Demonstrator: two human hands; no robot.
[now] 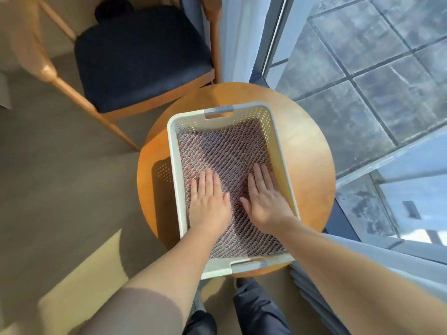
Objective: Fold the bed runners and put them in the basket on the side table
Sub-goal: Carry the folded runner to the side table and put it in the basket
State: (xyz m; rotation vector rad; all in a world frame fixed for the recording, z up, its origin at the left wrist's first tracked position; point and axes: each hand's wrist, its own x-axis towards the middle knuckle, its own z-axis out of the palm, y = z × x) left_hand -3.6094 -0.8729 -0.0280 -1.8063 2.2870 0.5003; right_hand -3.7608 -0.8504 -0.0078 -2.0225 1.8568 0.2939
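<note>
A folded bed runner of woven pinkish, multicoloured fabric lies flat in a white perforated plastic basket. The basket stands on a round wooden side table. My left hand rests palm down on the runner near the basket's left wall, fingers together and flat. My right hand lies palm down on the runner by the right wall, thumb spread inward. Neither hand grips the cloth. Both forearms reach in over the basket's near rim.
A wooden chair with a dark blue seat cushion stands behind the table on the left. A glass door and curtain run along the right side, with a tiled balcony outside. Beige carpet covers the floor on the left.
</note>
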